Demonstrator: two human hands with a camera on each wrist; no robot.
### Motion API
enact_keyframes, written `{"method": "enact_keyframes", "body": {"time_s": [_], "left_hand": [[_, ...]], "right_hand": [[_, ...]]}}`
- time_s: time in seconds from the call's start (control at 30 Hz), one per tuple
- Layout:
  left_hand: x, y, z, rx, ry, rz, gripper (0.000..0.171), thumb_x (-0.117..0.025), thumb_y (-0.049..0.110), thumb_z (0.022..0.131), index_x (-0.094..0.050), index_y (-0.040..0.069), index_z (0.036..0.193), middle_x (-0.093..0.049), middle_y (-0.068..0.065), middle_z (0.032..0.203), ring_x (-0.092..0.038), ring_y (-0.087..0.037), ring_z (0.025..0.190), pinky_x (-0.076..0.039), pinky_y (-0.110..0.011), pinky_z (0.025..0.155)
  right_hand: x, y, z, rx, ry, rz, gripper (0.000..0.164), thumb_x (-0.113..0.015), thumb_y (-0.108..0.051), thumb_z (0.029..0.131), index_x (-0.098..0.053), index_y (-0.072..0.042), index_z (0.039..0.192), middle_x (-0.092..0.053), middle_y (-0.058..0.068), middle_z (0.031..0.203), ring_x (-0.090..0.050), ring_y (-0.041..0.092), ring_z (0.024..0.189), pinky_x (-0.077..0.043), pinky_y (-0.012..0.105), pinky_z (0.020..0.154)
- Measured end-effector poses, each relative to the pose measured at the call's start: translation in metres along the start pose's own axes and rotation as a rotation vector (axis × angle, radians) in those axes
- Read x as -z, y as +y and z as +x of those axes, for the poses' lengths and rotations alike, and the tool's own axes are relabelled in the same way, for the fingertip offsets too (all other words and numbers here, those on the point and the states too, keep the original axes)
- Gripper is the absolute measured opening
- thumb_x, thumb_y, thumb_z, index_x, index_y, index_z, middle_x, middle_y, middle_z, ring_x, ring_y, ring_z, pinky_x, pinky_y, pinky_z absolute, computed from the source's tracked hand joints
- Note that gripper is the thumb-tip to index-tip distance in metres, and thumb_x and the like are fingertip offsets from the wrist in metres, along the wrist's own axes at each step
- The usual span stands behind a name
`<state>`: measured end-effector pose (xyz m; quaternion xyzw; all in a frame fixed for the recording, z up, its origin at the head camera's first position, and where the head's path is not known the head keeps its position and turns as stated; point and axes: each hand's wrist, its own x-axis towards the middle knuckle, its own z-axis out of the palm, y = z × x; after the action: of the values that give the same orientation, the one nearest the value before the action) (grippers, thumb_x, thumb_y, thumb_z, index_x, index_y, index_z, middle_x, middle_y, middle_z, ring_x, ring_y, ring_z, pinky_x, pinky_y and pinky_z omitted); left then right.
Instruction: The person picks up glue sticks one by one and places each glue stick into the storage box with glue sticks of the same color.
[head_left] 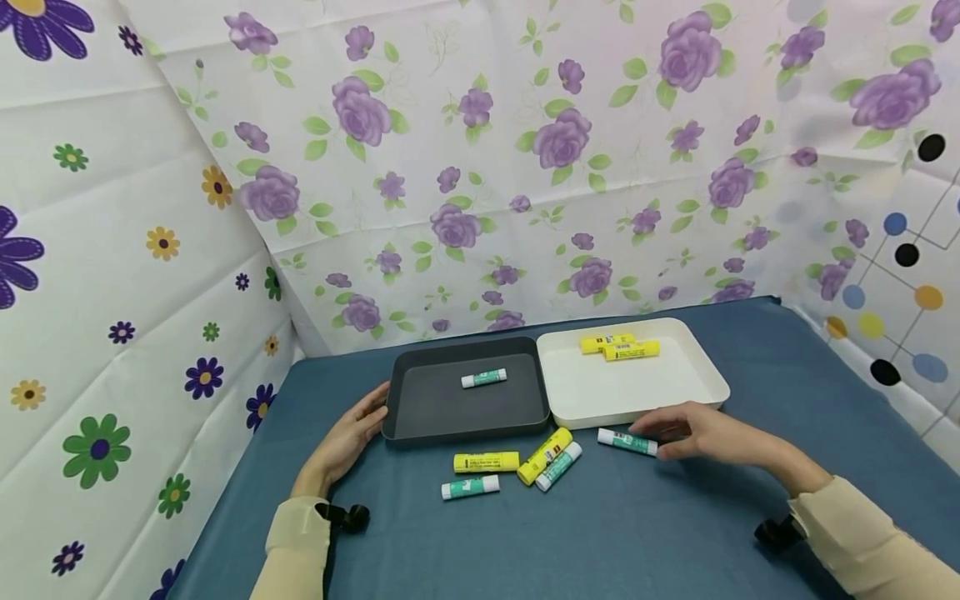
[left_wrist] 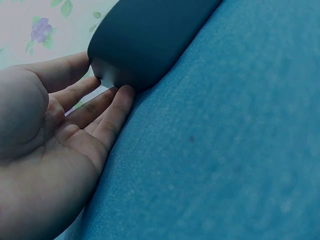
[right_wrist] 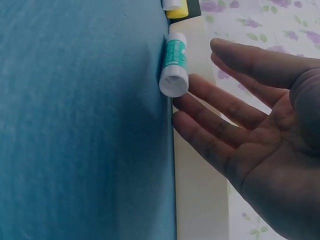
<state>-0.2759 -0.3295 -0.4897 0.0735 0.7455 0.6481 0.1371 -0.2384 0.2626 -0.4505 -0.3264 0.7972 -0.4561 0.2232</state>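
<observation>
My left hand [head_left: 356, 434] rests at the left end of the dark grey tray [head_left: 420, 427], with its fingertips against the tray's outer wall [left_wrist: 145, 50]. Beside a green-and-white glue stick [head_left: 627, 442] is my right hand [head_left: 697, 433], its fingers extended. In the right wrist view those fingertips lie right by the stick's white end [right_wrist: 174, 84], with the thumb held apart from it. That stick lies on the cloth in front of the white tray [head_left: 600, 416]. Another green glue stick [head_left: 484, 378] lies inside the grey tray, and two yellow glue sticks [head_left: 632, 351] lie in the white one.
On the blue cloth [head_left: 480, 550], in front of the trays, lie a yellow glue stick [head_left: 486, 462], a green one [head_left: 470, 487], and a slanted yellow one [head_left: 544, 457] alongside another green one [head_left: 558, 467]. Flowered sheets [head_left: 465, 167] hang behind and at the left.
</observation>
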Motion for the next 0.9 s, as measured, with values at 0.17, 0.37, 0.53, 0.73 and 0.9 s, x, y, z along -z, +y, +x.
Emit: {"method": "enact_keyframes", "body": {"time_s": [0.17, 0.37, 0.53, 0.73, 0.9], "left_hand": [[0.0, 0.0, 0.0, 0.003, 0.005, 0.0, 0.06, -0.046, 0.024, 0.114, -0.02, 0.019, 0.168, -0.023, -0.015, 0.168, -0.021, -0.034, 0.155, -0.016, -0.054, 0.128], [0.0, -0.001, 0.001, -0.004, 0.002, 0.004, 0.06, -0.045, 0.022, 0.114, -0.02, 0.018, 0.168, -0.023, -0.015, 0.168, -0.021, -0.035, 0.155, -0.016, -0.054, 0.128], [0.001, 0.0, 0.0, -0.009, 0.001, 0.002, 0.059, -0.045, 0.022, 0.115, -0.02, 0.018, 0.168, -0.021, -0.015, 0.169, -0.021, -0.035, 0.156, -0.016, -0.055, 0.128], [0.001, -0.001, -0.001, -0.001, -0.006, 0.002, 0.06, -0.046, 0.024, 0.114, -0.02, 0.018, 0.169, -0.02, -0.014, 0.17, -0.02, -0.034, 0.156, -0.015, -0.053, 0.128], [0.001, 0.0, -0.001, -0.007, -0.001, 0.007, 0.061, -0.046, 0.024, 0.114, -0.02, 0.018, 0.168, -0.02, -0.015, 0.17, -0.019, -0.034, 0.156, -0.014, -0.054, 0.128]], "right_hand": [[-0.003, 0.004, 0.002, -0.006, 0.032, -0.055, 0.041, -0.068, -0.014, 0.103, -0.062, -0.005, 0.142, -0.061, 0.019, 0.143, -0.058, 0.041, 0.13, -0.052, 0.022, 0.099], [-0.006, 0.009, 0.004, -0.012, 0.066, -0.092, 0.039, -0.07, -0.016, 0.102, -0.065, -0.006, 0.139, -0.062, 0.017, 0.14, -0.061, 0.035, 0.125, -0.053, 0.022, 0.096], [-0.011, 0.011, 0.006, 0.009, 0.111, -0.115, 0.038, -0.07, -0.015, 0.101, -0.066, -0.005, 0.138, -0.063, 0.017, 0.138, -0.063, 0.029, 0.116, -0.055, 0.026, 0.091], [-0.017, 0.008, 0.009, 0.016, 0.15, -0.163, 0.036, -0.071, -0.013, 0.1, -0.067, -0.005, 0.136, -0.066, 0.013, 0.129, -0.06, 0.017, 0.1, -0.054, 0.028, 0.082], [-0.019, 0.007, 0.012, 0.011, 0.161, -0.212, 0.036, -0.073, -0.014, 0.099, -0.069, -0.007, 0.135, -0.066, 0.011, 0.132, -0.061, 0.017, 0.1, -0.053, 0.029, 0.081]]}}
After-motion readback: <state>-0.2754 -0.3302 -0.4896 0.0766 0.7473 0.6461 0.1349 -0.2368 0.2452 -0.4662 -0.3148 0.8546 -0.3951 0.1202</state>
